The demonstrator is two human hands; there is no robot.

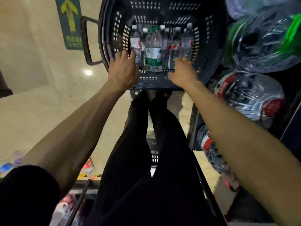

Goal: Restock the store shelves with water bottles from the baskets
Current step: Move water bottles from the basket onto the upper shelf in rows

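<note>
Black basket (179, 12) fills the upper centre. At its left wall the left hand (123, 69) is spread, fingers straight, holding nothing, just beside the leftmost of the bottles (154, 51). These sit in a row, caps toward the frame's top, bases toward both hands. Right of them the right hand (180, 70) curls at a bottle's base — whether it grips, I cannot tell. Both hands look equally near.

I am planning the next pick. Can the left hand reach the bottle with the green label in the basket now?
Probably yes. The left hand is already at the basket, fingers spread, and the green-label bottle stands close beside it among the other bottles, with nothing covering its top.
</note>
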